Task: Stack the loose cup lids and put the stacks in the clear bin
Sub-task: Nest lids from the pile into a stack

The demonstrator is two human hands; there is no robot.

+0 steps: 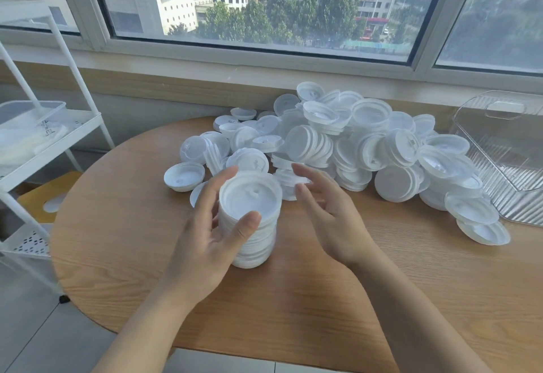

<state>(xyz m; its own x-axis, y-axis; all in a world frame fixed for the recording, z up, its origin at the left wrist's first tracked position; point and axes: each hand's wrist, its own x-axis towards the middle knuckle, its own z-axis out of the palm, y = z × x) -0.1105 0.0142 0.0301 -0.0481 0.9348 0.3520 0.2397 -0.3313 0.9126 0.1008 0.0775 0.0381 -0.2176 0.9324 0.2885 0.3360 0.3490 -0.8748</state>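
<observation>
A tall stack of white cup lids (252,219) stands on the wooden counter (293,299), just in front of the loose lid pile (338,143). The left hand (205,234) grips the stack, thumb and fingers curled round it. The right hand (326,211) hovers beside it, fingers relaxed, holding nothing. The clear bin (505,149) sits right of the pile.
</observation>
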